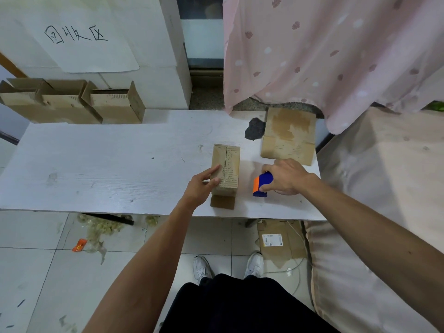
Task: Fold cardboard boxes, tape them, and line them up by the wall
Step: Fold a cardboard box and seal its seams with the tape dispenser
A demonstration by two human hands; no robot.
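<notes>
Dark trousers (240,306) and 2 white sneakers (201,269) sit closest, at 6 o'clock below the table's front edge. On the white table (96,164), the folded cardboard box (228,164) stands near that edge, its seam facing up and 1 flap sticking out toward me at its 6 o'clock. My left hand (199,188) lies on the box's left top edge, fingers straight and pressing down, gripping nothing. At the box's 3 o'clock, just beside it, my right hand (286,176) curls round the blue-and-orange tape dispenser (260,186), which rests on the table. A flattened box (288,135) lies at the folded one's 1 o'clock. At 10 o'clock, 3 open boxes (72,102) stand in a row against the wall.
</notes>
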